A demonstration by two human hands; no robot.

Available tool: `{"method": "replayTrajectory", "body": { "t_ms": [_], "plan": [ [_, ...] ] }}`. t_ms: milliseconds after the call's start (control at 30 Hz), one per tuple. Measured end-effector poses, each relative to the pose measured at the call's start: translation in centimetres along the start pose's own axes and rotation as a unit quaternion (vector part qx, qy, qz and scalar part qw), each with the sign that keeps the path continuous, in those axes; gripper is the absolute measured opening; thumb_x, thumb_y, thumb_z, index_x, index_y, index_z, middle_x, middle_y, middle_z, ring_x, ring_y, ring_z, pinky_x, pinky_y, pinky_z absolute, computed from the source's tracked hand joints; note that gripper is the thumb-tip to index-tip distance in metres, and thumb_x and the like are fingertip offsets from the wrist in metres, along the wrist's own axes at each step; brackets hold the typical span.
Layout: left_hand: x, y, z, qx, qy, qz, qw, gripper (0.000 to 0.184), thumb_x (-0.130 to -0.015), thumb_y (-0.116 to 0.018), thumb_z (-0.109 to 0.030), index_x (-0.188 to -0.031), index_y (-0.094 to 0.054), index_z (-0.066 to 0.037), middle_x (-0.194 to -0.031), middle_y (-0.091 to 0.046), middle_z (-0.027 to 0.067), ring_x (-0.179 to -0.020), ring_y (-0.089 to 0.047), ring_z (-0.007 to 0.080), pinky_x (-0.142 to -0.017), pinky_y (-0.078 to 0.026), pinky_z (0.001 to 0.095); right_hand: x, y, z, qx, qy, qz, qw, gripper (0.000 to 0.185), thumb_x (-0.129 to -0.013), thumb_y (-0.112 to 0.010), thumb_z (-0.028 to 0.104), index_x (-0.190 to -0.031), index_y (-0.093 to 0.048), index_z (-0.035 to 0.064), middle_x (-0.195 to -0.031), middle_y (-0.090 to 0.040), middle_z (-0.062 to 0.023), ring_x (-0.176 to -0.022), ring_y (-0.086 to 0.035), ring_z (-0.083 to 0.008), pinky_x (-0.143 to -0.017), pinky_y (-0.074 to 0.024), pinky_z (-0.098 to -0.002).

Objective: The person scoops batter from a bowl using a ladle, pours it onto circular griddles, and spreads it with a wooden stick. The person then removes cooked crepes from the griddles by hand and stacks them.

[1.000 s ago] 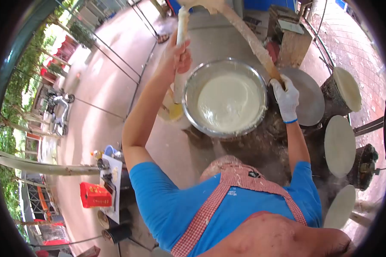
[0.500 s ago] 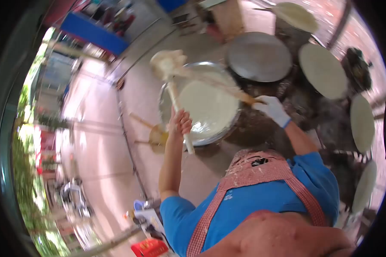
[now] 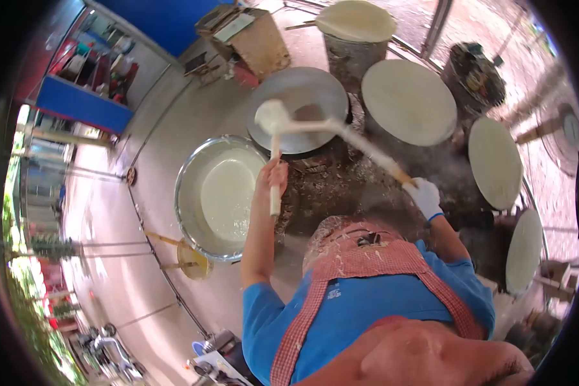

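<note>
My left hand (image 3: 274, 175), bare, is wrapped round the pale handle of a ladle (image 3: 272, 118), whose batter-coated head is over the round griddle (image 3: 296, 87). In my gloved right hand (image 3: 424, 197) is the end of a long batter-coated stick (image 3: 367, 147). Its far end meets the ladle's head, and I cannot make out whether a blade is there. To the left of my left forearm, the big metal basin (image 3: 185, 219) holds white batter (image 3: 228, 198).
Pale rounds lie on more griddles at the right (image 3: 408, 103), (image 3: 495, 163), (image 3: 524, 251). A further pale round (image 3: 356, 21) tops a drum at the back. A cardboard box (image 3: 260, 45) stands behind. A yellow bowl (image 3: 195, 260) with sticks is beside the basin.
The view has swung right, so the basin now appears further left. Both hands have carried the ladle and stick from beyond the basin to above the griddle.
</note>
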State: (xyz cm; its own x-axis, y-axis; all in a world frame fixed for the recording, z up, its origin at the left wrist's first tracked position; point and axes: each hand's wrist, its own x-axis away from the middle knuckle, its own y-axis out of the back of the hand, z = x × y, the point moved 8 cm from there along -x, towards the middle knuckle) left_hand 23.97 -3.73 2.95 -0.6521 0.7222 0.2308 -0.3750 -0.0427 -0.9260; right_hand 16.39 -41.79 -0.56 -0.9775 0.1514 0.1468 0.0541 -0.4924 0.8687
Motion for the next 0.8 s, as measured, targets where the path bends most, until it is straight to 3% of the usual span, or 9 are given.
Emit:
{"method": "replayTrajectory", "body": {
  "t_ms": [67, 133, 200, 333, 400, 500, 600, 733, 800],
  "plan": [
    [-3.7, 0.6, -5.3, -0.159, -0.075, -0.115, 0.978, 0.011, -0.088, -0.046, -0.016, -0.082, -0.04, -0.009, -0.05, -0.027, -0.0038, -0.035, -0.026, 0.0051, -0.031, -0.023, 0.0198, -3.5, 2.6, 1.8, -0.075, 0.02, -0.078, 0.994, 0.039, -0.075, -0.059, 0.042, -0.096, -0.062, 0.0091, -0.079, -0.063, -0.0162, -0.076, -0.06, -0.0325, -0.068, -0.046, -0.0389],
    [-6.0, -3.7, -8.7, -0.514, -0.218, -0.211, 0.802, 0.015, -0.085, -0.049, -0.012, -0.093, -0.037, -0.014, -0.052, -0.029, -0.0022, -0.036, -0.027, 0.0062, -0.03, -0.024, 0.0213, -6.7, 3.5, 5.6, -0.087, 0.068, -0.129, 0.985, 0.039, -0.076, -0.058, 0.04, -0.098, -0.061, 0.0085, -0.084, -0.063, -0.0165, -0.079, -0.06, -0.0317, -0.069, -0.0462, -0.0386],
    [-9.4, -3.7, -11.5, -0.532, -0.242, -0.265, 0.767, 0.029, -0.081, -0.051, -0.009, -0.101, -0.032, -0.015, -0.053, -0.029, -0.001, -0.036, -0.028, 0.0077, -0.03, -0.025, 0.0224, -9.3, 2.8, 11.0, -0.075, 0.24, -0.164, 0.954, 0.035, -0.077, -0.057, 0.038, -0.1, -0.06, 0.0123, -0.087, -0.062, -0.0162, -0.08, -0.06, -0.0304, -0.068, -0.0462, -0.0395],
    [-15.7, 1.6, -16.9, -0.544, -0.281, -0.237, 0.754, 0.043, -0.079, -0.052, -0.007, -0.116, -0.032, -0.015, -0.056, -0.038, 0.0039, -0.036, -0.037, 0.013, -0.03, -0.03, 0.027, -14.3, -2.5, 15.3, 0.055, 0.154, -0.054, 0.985, 0.03, -0.08, -0.053, 0.034, -0.106, -0.058, 0.0191, -0.082, -0.061, -0.0147, -0.077, -0.059, -0.0318, -0.066, -0.0459, -0.0422],
    [-14.9, 0.4, -20.9, -0.75, -0.381, -0.328, 0.43, 0.061, -0.076, -0.052, -0.007, -0.131, -0.026, -0.017, -0.066, -0.053, 0.0115, -0.044, -0.051, 0.0242, -0.04, -0.042, 0.0363, -16.3, -4.1, 13.9, 0.08, 0.106, 0.002, 0.991, 0.028, -0.079, -0.054, 0.033, -0.102, -0.06, 0.018, -0.081, -0.061, -0.0153, -0.078, -0.059, -0.032, -0.066, -0.0465, -0.0407],
    [-11.5, -2.5, -19.9, -0.834, -0.291, -0.458, 0.106, 0.067, -0.077, -0.05, -0.01, -0.137, -0.02, -0.019, -0.084, -0.059, 0.0178, -0.063, -0.059, 0.0329, -0.058, -0.047, 0.0437, -18.0, -4.4, 11.3, -0.305, 0.077, 0.002, 0.949, 0.035, -0.075, -0.061, 0.02, -0.106, -0.06, 0.0052, -0.094, -0.064, -0.0121, -0.086, -0.062, -0.0194, -0.077, -0.0453, -0.0279],
    [-11.3, -4.6, -18.4, -0.847, -0.286, -0.428, 0.134, 0.062, -0.08, -0.047, -0.014, -0.137, -0.022, -0.019, -0.093, -0.058, 0.0199, -0.076, -0.058, 0.0351, -0.069, -0.045, 0.0462, -19.2, -6.6, 14.9, -0.467, 0.073, -0.068, 0.878, 0.033, -0.076, -0.059, 0.024, -0.102, -0.062, 0.0033, -0.095, -0.061, -0.0179, -0.085, -0.061, -0.0258, -0.077, -0.0447, -0.0303],
    [-9.9, -10.9, -17.6, -0.816, -0.386, -0.365, 0.226, 0.061, -0.081, -0.047, -0.013, -0.137, -0.022, -0.015, -0.108, -0.054, 0.0236, -0.089, -0.056, 0.0378, -0.076, -0.045, 0.043, -19.9, -5.8, 17.5, 0.005, 0.089, -0.053, 0.995, 0.028, -0.078, -0.057, 0.026, -0.097, -0.062, 0.005, -0.084, -0.062, -0.018, -0.076, -0.061, -0.0301, -0.068, -0.0471, -0.0371],
    [-6.4, -13.9, -16.7, -0.752, -0.579, -0.222, 0.222, 0.061, -0.08, -0.049, -0.008, -0.136, -0.024, -0.011, -0.123, -0.043, 0.0257, -0.102, -0.052, 0.0377, -0.084, -0.041, 0.0394, -21.6, -7.6, 14.3, -0.133, 0.084, -0.084, 0.984, 0.03, -0.08, -0.055, 0.028, -0.101, -0.061, 0.0074, -0.077, -0.064, -0.0115, -0.067, -0.061, -0.023, -0.054, -0.0454, -0.0353]
  ]
}}
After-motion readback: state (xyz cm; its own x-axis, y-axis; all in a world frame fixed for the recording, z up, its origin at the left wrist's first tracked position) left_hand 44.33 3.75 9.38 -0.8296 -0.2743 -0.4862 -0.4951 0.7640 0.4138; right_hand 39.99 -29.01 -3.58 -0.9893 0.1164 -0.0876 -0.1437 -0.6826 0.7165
